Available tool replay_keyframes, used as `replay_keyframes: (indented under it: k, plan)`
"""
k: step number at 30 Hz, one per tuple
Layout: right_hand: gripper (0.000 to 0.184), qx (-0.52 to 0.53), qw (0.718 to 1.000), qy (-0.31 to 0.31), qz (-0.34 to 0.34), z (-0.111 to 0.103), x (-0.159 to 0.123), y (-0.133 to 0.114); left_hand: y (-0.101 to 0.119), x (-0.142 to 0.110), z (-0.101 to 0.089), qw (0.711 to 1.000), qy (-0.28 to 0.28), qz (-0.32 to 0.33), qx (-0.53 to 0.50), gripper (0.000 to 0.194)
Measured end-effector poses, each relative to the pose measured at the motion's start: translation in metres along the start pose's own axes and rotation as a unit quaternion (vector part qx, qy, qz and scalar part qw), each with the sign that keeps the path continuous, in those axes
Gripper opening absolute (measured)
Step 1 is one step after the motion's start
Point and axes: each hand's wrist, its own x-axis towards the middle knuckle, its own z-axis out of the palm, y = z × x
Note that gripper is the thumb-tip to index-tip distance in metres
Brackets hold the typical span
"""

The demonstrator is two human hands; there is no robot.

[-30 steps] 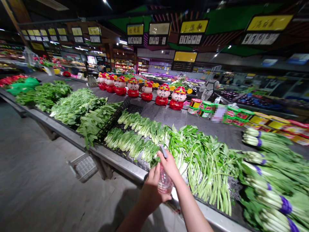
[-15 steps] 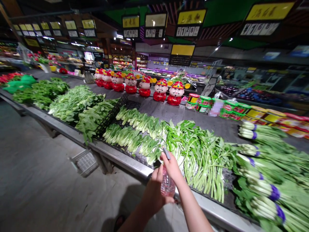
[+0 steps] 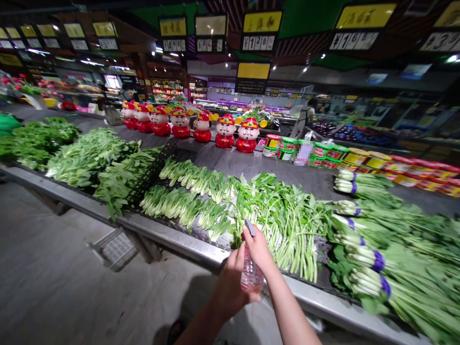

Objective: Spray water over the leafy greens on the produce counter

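A clear pinkish spray bottle (image 3: 252, 279) with a grey top is held between my two hands, upright, over the front edge of the vegetable stand. My right hand (image 3: 259, 250) is closed round its neck and trigger. From the left, my left hand (image 3: 230, 283) wraps the bottle's body, its thumb below and fingers above. Just beyond the bottle's top lie leafy long-stemmed greens (image 3: 283, 215). To their left, small bok choy (image 3: 187, 206) are laid in two rows on a perforated black surface.
The stand's metal front edge (image 3: 172, 239) runs below my hands. Bundles of greens tied with purple bands (image 3: 377, 261) lie at right, leafy heaps (image 3: 84, 158) at left. Red figurines (image 3: 224, 132) and stacked tubs (image 3: 366, 160) line the back. A grey crate (image 3: 115, 249) sits under the stand.
My view has turned to the right, so the stand and its goods appear shifted left. Both hands keep hold of the spray bottle, nearly in the same place in view.
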Motion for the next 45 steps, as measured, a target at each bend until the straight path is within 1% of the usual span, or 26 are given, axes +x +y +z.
replay_keyframes:
  k: [3,7,11,14,17,20,23,28,30,35,40,45]
  plan:
    - [0.038,0.008,1.0,0.01,0.002,-0.008,-0.002,0.004,0.003,0.002,0.004,1.0,-0.016,0.004,0.013,0.115]
    - [0.039,0.021,0.999,0.025,0.004,-0.019,-0.003,0.007,0.009,0.007,0.008,0.999,-0.023,0.012,0.043,0.113]
    - [0.041,0.008,0.999,0.045,0.002,-0.032,-0.005,0.009,0.018,0.011,0.016,0.997,-0.026,0.013,0.069,0.116]
    - [0.042,-0.006,0.999,0.051,0.004,-0.04,-0.009,0.01,0.024,0.011,0.023,0.997,-0.032,0.01,0.065,0.12]
    - [0.043,-0.005,0.998,0.056,0.012,-0.046,-0.013,0.013,0.026,0.011,0.031,0.998,-0.036,0.005,0.057,0.119]
    - [0.044,0.0,0.998,0.062,0.01,-0.049,-0.015,0.018,0.026,0.01,0.036,0.998,-0.035,0.011,0.06,0.117]
    - [0.044,0.017,0.998,0.06,0.009,-0.049,-0.015,0.025,0.023,0.009,0.041,0.997,-0.02,0.027,0.075,0.118]
    - [0.048,0.063,0.997,0.053,0.014,-0.049,-0.015,0.032,0.018,0.006,0.045,0.989,0.019,0.1,0.11,0.112]
    - [0.049,0.081,0.995,0.052,0.014,-0.05,-0.017,0.032,0.016,0.006,0.047,0.984,0.028,0.115,0.131,0.112]
    - [0.045,0.083,0.995,0.055,0.013,-0.052,-0.02,0.03,0.012,0.005,0.05,0.983,0.017,0.106,0.151,0.112]
    - [0.043,0.069,0.997,0.031,0.017,-0.054,-0.021,0.039,0.011,0.002,0.054,0.985,0.016,0.108,0.132,0.116]
    - [0.037,0.034,0.999,0.0,0.01,-0.054,-0.026,0.051,0.006,-0.001,0.058,0.985,0.013,0.062,0.158,0.109]
